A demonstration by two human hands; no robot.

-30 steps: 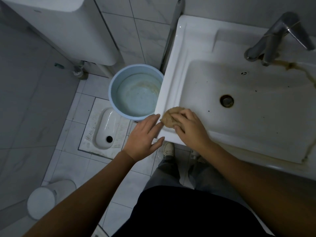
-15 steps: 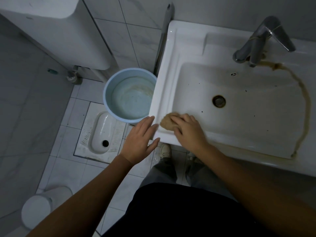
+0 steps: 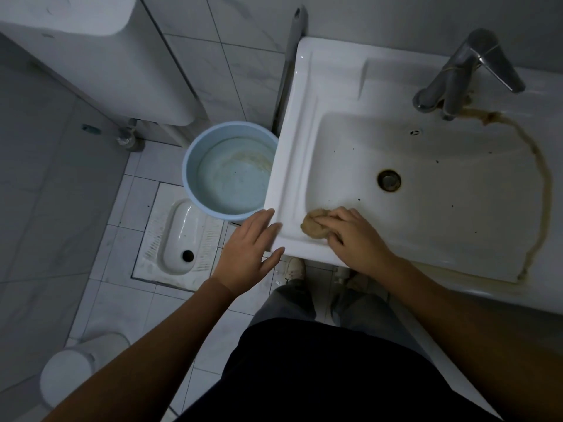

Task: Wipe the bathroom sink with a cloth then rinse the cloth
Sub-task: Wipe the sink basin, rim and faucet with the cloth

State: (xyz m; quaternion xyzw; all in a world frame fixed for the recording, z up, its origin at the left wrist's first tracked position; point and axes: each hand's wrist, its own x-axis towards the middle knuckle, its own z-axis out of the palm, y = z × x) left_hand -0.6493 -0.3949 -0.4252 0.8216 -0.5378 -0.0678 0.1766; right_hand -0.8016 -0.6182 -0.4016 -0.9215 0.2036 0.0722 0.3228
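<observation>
A white rectangular sink (image 3: 300, 123) fills the right side, with dark specks in its basin and a drain (image 3: 388, 180) in the middle. My right hand (image 3: 353, 236) presses a crumpled tan cloth (image 3: 313, 226) onto the near left corner of the basin. My left hand (image 3: 248, 248) hovers with fingers spread at the sink's near left corner, holding nothing. A metal faucet (image 3: 463, 74) stands at the back right, and a brownish cord-like streak (image 3: 545, 190) curves from it along the right rim.
A light blue bucket (image 3: 195, 153) stands on the floor left of the sink, with a squat toilet pan (image 3: 179, 239) in front of it. A white cistern (image 3: 91, 56) hangs at the upper left. A white bin (image 3: 68, 373) sits at the lower left.
My right hand slid the cloth from the sink's front left rim to the right and into the basin's corner. My left hand stayed by the corner.
</observation>
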